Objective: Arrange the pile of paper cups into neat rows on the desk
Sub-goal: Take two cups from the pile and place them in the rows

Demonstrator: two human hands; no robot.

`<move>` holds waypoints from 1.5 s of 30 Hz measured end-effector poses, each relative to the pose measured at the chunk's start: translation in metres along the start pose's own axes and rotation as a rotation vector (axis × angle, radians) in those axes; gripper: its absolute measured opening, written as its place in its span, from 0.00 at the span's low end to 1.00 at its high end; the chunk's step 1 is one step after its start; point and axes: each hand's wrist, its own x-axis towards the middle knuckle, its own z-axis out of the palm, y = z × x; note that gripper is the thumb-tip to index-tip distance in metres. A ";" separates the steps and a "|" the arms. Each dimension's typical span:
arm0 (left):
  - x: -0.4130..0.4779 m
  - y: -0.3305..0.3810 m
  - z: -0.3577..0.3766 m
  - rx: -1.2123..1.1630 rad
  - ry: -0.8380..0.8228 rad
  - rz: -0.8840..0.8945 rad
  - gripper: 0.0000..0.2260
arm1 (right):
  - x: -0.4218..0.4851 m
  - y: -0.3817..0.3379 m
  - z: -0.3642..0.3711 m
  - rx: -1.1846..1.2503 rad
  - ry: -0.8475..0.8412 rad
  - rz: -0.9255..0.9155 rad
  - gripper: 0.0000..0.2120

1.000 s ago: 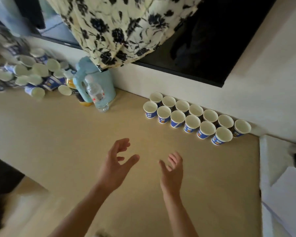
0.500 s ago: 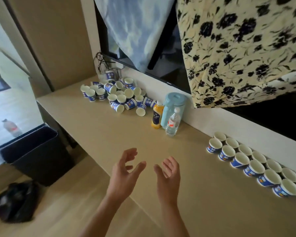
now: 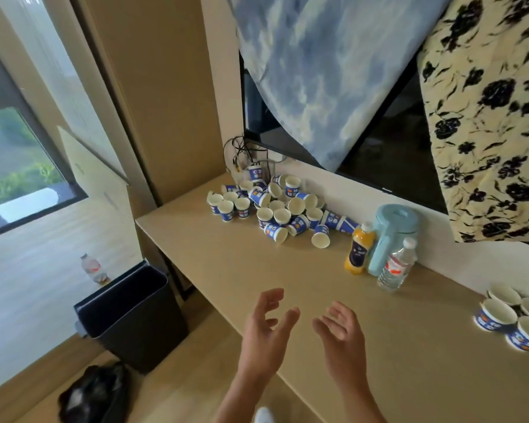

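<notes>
head-worn view, down over desk (image 3: 287, 279)

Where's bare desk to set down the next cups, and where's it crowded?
Bare: the front strip of the desk, from the cup pile to the arranged rows, in front of the orange bottle, teal jug and water bottle. Crowded: the back-left corner and the wall side.

Both hands hang above the near edge of the table (image 3: 226, 264), the left hand (image 3: 264, 337) and right hand (image 3: 342, 337) empty, palms facing each other with fingers loosely spread. A pile of paper cups (image 3: 275, 206) lies jumbled at the far corner against the wall. An orange bottle (image 3: 359, 248), a teal jug (image 3: 391, 236) and a water bottle (image 3: 397, 265) stand beside it, and upright rows of cups (image 3: 513, 319) sit at the right edge.
</notes>
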 end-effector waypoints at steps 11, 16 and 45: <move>0.187 -0.014 -0.075 0.247 -0.046 0.078 0.24 | 0.143 0.014 0.133 0.028 -0.003 0.091 0.18; 0.256 -0.016 -0.089 0.291 -0.088 0.061 0.25 | 0.175 0.011 0.158 0.018 -0.023 0.123 0.19; 0.599 -0.186 -0.217 0.296 0.030 -0.253 0.17 | 0.417 0.053 0.465 -1.104 -0.315 0.197 0.39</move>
